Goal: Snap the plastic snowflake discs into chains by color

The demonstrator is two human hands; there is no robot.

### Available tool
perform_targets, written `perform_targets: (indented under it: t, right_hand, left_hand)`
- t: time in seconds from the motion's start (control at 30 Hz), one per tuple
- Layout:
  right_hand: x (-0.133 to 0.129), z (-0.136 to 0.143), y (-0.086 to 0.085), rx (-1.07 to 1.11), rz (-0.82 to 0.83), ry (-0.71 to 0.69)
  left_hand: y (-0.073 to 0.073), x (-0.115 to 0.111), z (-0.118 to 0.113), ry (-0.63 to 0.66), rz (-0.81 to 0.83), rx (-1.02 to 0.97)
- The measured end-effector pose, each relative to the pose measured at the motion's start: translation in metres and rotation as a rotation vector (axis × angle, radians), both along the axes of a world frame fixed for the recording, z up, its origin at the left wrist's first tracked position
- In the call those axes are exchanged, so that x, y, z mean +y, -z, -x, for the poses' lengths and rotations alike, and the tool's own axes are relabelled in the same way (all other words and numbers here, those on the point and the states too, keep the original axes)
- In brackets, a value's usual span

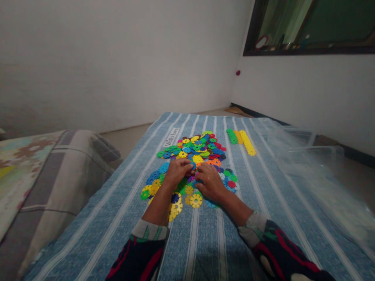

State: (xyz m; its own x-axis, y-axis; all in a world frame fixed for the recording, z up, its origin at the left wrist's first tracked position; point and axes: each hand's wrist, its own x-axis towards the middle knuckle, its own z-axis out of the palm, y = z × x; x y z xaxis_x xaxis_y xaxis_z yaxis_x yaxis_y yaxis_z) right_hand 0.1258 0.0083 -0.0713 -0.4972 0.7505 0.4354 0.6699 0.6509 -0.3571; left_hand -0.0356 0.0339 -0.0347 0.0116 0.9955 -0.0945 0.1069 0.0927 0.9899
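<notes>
A heap of colourful notched plastic discs (197, 159) is spread over the striped cloth, in yellow, green, blue, red, orange and purple. Over its middle, my left hand (177, 172) is closed, its thumb and fingertips pinching a blue notched disc (193, 165). My right hand (209, 180) is just beside it, fingers curled together over the discs; what they hold, if anything, is hidden. Close to my wrists lie a loose yellow disc (196, 200) and several more yellow ones. Discs under both palms are partly covered.
Beyond the heap on the right lie a green row of stacked discs (231, 136) and a longer yellow row (247, 143), with an orange-yellow row between them. Clear plastic containers (316, 156) stand at the right edge. A cloth-covered seat or bed (67, 171) is at the left.
</notes>
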Motion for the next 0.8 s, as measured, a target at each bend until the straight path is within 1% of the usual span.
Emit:
perform_targets:
  t: [0.17,0.27,0.37,0.43,0.53,0.63,0.8]
  right_hand:
    - [0.008,-0.008,-0.002,0.293,0.073,0.061]
    - [0.011,-0.012,-0.005,0.462,0.106,0.118]
    - [0.011,-0.014,-0.007,0.572,0.129,0.148]
    - [0.011,-0.014,-0.008,0.601,0.139,0.157]
    - [0.010,-0.015,-0.009,0.577,0.166,0.172]
    - [0.009,-0.014,-0.010,0.538,0.185,0.191]
    - [0.009,-0.013,-0.010,0.528,0.171,0.214]
  left_hand:
    - [0.001,0.001,0.001,0.023,-0.006,-0.006]
    - [-0.001,-0.001,0.000,0.081,-0.003,-0.013]
    - [-0.005,-0.005,-0.001,0.164,0.029,-0.025]
    - [-0.007,-0.007,-0.002,0.207,0.047,-0.034]
    - [-0.007,-0.009,-0.003,0.236,0.061,-0.059]
    - [-0.005,-0.008,-0.004,0.247,0.065,-0.066]
    - [-0.002,-0.005,-0.003,0.243,0.062,-0.029]
